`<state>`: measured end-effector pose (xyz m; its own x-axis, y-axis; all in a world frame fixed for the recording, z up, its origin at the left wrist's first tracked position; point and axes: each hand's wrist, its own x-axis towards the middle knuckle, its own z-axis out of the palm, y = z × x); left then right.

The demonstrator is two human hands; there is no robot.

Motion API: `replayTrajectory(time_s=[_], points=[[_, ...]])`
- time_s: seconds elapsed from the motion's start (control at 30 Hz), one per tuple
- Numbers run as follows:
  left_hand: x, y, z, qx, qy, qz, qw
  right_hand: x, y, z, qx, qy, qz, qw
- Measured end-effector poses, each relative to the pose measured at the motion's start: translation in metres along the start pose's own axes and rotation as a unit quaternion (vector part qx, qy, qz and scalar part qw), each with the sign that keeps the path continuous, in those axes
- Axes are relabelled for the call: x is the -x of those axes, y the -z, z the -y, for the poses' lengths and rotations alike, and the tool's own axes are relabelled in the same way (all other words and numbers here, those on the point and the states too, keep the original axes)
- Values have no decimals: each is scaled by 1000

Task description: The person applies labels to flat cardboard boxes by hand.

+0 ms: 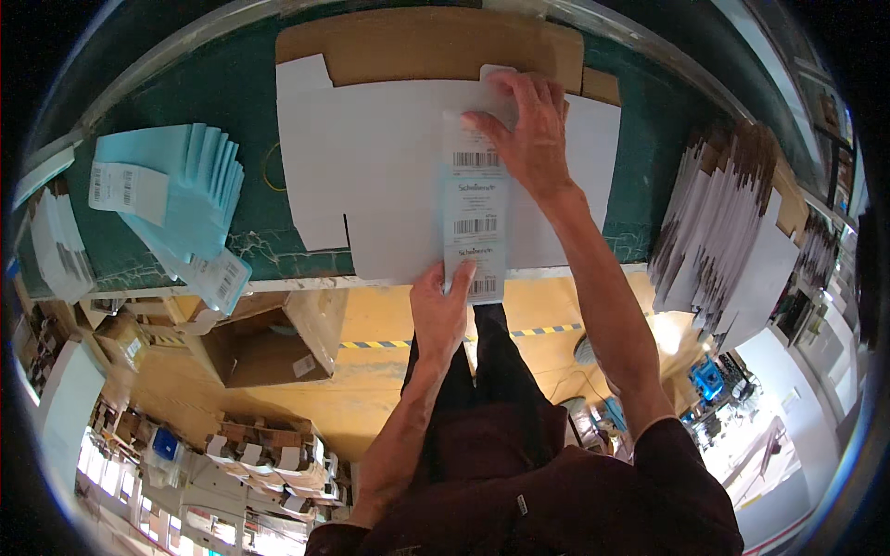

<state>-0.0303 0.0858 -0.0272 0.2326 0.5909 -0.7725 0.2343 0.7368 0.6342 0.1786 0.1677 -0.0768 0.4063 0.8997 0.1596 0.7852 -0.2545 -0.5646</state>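
Note:
A flat white cardboard box blank [389, 167] with brown flaps lies on the green table. Over its right half runs a strip of printed barcode labels [476, 208] on pale bluish backing. My left hand [439, 310] pinches the lower end of this strip at the table's front edge, thumb on top. At the strip's upper end my right hand [533, 130] is curled, thumb and index finger spanning a pale, see-through piece there. Whether that piece is a label or bare backing, I cannot tell.
Left on the green table [324, 264] lies a fanned stack of light-blue label sheets [181, 185]. A thick stack of white-and-brown cardboard blanks [718, 222] stands at the right. Below the table edge is an open cardboard box [264, 347] on the floor.

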Motion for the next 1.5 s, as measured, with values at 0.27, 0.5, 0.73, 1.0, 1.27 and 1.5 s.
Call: replayTrajectory(time_s=[0.27,0.5,0.73,1.0,1.27,1.5], points=[[57,40,52,-273,40,31,961,22,9,-5,32,20,32,999],[2,30,-14,-274,-400,187,855,15,10,-27,31,47,38,998],[-109,5,-59,-475,-462,48,747,85,31,-70,171,-95,-147,970],[-105,98,-48,-384,-435,-192,792,107,54,-69,109,-247,-164,949],[-135,160,-69,-187,-409,-97,888,80,141,0,-182,-296,-187,919],[62,45,-106,-242,-262,-34,934,138,310,-13,-99,-237,-288,923]])
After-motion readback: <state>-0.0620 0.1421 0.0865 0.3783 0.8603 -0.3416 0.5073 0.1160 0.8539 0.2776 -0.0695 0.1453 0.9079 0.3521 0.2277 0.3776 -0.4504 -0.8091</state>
